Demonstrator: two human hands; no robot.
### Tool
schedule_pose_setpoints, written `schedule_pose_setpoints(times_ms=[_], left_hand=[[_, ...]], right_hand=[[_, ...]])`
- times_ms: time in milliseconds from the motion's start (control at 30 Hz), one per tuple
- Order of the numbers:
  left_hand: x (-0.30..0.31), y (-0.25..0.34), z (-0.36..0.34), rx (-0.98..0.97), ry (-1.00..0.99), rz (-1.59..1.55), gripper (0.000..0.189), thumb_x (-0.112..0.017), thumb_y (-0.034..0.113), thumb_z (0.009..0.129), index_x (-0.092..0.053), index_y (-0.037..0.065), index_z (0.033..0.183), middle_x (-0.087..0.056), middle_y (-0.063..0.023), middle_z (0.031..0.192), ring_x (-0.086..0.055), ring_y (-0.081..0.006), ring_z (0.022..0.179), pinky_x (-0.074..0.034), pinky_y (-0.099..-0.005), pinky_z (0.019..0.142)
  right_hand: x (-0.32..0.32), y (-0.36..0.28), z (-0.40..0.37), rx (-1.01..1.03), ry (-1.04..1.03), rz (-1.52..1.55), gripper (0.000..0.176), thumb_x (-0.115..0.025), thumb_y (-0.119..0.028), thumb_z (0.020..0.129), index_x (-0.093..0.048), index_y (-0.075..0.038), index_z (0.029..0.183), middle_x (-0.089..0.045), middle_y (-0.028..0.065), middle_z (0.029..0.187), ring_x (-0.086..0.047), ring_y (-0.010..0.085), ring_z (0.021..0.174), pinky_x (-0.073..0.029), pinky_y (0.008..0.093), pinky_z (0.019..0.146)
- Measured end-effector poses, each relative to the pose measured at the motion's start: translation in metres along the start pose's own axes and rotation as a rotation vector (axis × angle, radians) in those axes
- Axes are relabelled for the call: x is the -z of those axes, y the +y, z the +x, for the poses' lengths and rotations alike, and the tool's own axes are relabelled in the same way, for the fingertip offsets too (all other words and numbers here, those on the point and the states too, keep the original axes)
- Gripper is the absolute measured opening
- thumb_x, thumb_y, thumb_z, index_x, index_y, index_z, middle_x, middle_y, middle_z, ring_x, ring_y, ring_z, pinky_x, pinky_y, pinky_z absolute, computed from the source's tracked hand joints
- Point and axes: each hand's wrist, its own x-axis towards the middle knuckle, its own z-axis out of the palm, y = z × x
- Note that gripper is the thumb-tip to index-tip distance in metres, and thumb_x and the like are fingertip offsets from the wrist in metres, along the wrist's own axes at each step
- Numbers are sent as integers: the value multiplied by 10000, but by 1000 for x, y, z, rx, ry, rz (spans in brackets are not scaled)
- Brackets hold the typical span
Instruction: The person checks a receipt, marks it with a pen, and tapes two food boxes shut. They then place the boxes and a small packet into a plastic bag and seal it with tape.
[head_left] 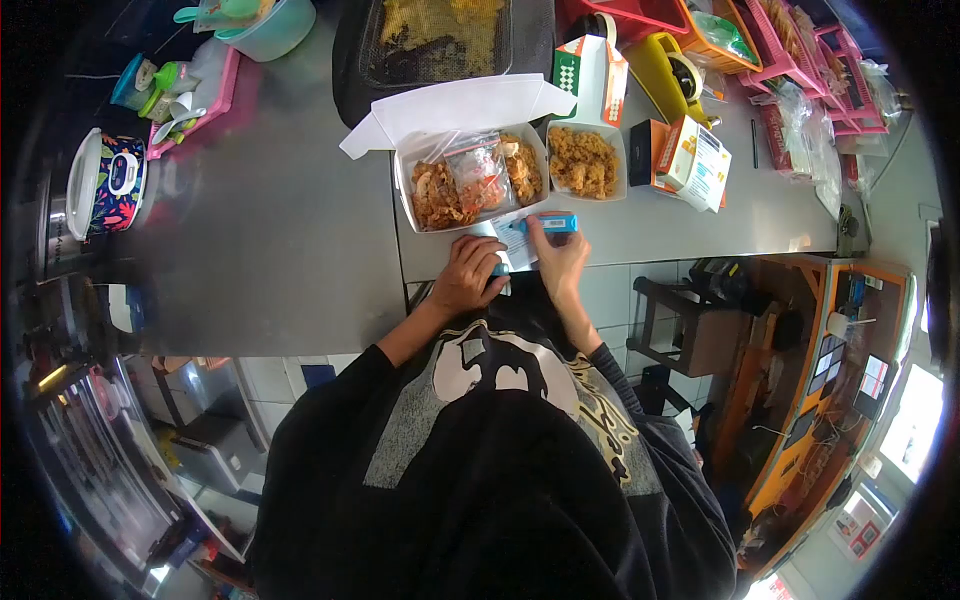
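My right hand (562, 262) is closed around a thick blue marker (556, 223), its tip end over a printed paper slip (516, 246). Flat on the slip's left side, my left hand (468, 268) holds it against the table edge. A small blue piece (501, 269), perhaps the marker's cap, shows between its thumb and fingers. Just beyond both hands, an open white box (404, 190) holds fried chicken (436, 198) and a clear plastic packet (480, 175) with red contents. Beside it, a smaller open box (621, 192) contains crispy fried pieces (584, 160).
A mesh tray (512, 50) with crumbs stands at the back. To the right are small cartons (697, 163), a yellow tape dispenser (655, 75) and pink baskets (785, 60). A patterned container (112, 180) sits at the left on the metal table (270, 200).
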Motion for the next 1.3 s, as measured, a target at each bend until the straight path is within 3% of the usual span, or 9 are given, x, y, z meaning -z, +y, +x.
schedule_pose_setpoints(times_ms=[133,233,433,500,633,800,900,967,1300], left_hand=[[1,1,1,4,6,-14,246,-632,229,794,-535,20,880,-566,-113,1119,-519,-297,1072,-366,-458,949],[0,0,1,0,7,6,247,-632,226,793,-532,20,882,-566,-114,1117,-519,-296,1071,-366,-457,948],[2,1,2,4,2,-15,257,-638,217,787,-530,14,900,-570,-114,1108,-527,-299,1060,-370,-452,947],[2,2,3,0,4,-5,257,-639,217,787,-531,13,902,-572,-114,1106,-530,-299,1057,-372,-451,944],[2,2,3,3,9,4,259,-637,217,793,-535,11,913,-576,-114,1099,-535,-296,1050,-375,-448,940],[3,2,2,-9,5,-2,256,-634,219,797,-540,11,913,-580,-111,1088,-537,-295,1044,-376,-446,938],[3,1,2,-22,8,-13,252,-633,221,797,-542,13,908,-582,-108,1083,-537,-295,1041,-375,-446,937],[3,1,2,-23,6,-15,251,-633,222,796,-543,15,906,-582,-107,1082,-537,-294,1039,-375,-447,936],[5,4,4,-45,4,-27,228,-635,218,781,-543,25,860,-585,-95,1084,-529,-281,1056,-360,-460,943]], right_hand=[[1,10,0,32,11,63,189,-772,-152,756,-627,-35,786,-549,-24,576,-427,31,501,-348,212,451],[4,11,-3,114,-91,-95,197,-770,-165,761,-630,-31,793,-577,-8,592,-471,36,514,-378,212,466],[7,10,5,2,83,-19,189,-766,-167,767,-638,-33,804,-584,-7,602,-468,33,524,-372,202,474],[7,10,1,34,63,54,192,-767,-171,766,-639,-33,805,-582,-8,604,-433,33,513,-355,200,467],[7,7,-7,112,-81,-121,199,-778,-153,750,-637,-25,807,-602,8,628,-462,53,536,-388,226,485],[8,6,-8,81,-74,-35,198,-782,-166,740,-642,-39,798,-590,16,609,-460,58,538,-391,241,486],[10,5,-8,112,-83,-168,195,-776,-157,747,-638,-29,798,-598,16,617,-479,52,541,-398,234,491],[9,12,-5,94,8,-78,188,-768,-145,754,-629,-23,787,-600,14,618,-484,47,535,-395,224,489],[13,19,-11,39,3,154,183,-769,-140,752,-623,-33,771,-595,-12,639,-463,28,534,-372,210,474]])
